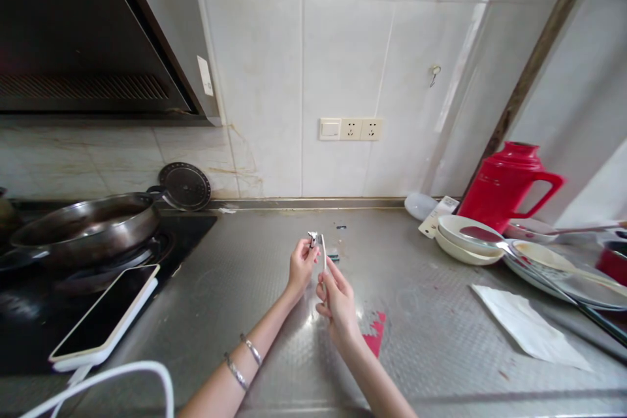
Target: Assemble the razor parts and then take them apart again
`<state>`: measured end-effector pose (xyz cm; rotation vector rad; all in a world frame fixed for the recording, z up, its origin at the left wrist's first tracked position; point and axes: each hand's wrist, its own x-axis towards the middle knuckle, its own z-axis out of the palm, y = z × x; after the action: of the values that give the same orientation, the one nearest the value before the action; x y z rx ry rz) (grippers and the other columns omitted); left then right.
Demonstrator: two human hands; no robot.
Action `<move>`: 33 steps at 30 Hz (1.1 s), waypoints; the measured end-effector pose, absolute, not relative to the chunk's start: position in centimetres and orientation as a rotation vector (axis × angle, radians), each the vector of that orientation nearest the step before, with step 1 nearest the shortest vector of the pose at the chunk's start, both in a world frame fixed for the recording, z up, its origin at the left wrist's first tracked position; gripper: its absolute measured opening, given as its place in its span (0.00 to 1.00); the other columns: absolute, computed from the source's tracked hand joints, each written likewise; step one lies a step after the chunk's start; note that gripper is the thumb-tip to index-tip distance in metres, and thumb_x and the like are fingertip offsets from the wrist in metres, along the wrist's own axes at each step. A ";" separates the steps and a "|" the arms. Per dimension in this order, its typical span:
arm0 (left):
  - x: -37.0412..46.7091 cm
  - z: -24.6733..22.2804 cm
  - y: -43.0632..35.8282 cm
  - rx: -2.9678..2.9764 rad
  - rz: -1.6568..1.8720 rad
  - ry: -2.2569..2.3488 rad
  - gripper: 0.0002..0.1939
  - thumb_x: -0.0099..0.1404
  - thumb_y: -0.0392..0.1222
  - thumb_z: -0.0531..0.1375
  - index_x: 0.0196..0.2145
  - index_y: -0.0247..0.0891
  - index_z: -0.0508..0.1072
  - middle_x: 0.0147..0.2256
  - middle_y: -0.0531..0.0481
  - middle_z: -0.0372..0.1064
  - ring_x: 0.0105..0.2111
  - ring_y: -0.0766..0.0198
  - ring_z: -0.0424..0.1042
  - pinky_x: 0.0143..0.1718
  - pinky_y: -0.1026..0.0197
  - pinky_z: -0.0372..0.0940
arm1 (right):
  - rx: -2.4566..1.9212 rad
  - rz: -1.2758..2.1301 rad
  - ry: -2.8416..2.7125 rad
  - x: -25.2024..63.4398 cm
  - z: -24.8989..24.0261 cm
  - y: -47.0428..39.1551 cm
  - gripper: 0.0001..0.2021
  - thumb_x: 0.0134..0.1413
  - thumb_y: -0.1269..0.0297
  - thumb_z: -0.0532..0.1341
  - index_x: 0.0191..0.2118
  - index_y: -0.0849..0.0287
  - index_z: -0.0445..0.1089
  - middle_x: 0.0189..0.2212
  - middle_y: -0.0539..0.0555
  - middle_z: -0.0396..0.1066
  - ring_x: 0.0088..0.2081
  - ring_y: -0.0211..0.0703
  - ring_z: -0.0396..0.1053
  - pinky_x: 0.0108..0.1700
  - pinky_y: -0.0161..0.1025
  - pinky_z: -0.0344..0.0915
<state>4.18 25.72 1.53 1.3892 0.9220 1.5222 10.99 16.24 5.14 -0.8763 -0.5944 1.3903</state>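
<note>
My left hand is closed, pinching a small silver and black part whose exact kind is too small to make out. Close beside it, my right hand is wrapped around the pale handle of a small brush. The brush stands nearly upright, its greyish head next to the small part; whether they touch I cannot tell. Behind the hands, a thin dark piece lies on the steel counter, partly hidden by my right hand. A smaller black piece lies farther back.
At left, a pan sits on the black stove, with a phone and white cable in front. To the right stand a red thermos jug, stacked bowls and plates. A white tissue lies before them.
</note>
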 end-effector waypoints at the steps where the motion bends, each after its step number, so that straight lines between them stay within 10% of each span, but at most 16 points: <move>1: 4.2 1.5 25.7 1.387 1.515 0.927 0.11 0.57 0.46 0.58 0.33 0.36 0.64 0.23 0.54 0.65 0.21 0.70 0.63 0.27 0.67 0.59 | -0.872 1.376 -0.581 11.1 5.2 16.4 0.34 0.39 0.55 0.64 0.56 0.54 0.59 0.22 0.44 0.54 0.18 0.27 0.45 0.16 0.27 0.36; 33: 3.8 2.9 25.6 1.214 1.339 0.838 0.20 0.54 0.55 0.57 0.37 0.37 0.66 0.24 0.57 0.57 0.17 0.75 0.53 0.16 0.71 0.49 | -1.158 0.485 -1.263 19.5 4.1 19.7 0.22 0.53 0.57 0.54 0.52 0.59 0.66 0.30 0.53 0.69 0.28 0.38 0.62 0.34 0.35 0.61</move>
<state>3.79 25.58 2.91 1.2135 0.8376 1.3392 19.48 19.73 4.10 -1.1576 -1.2626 0.4852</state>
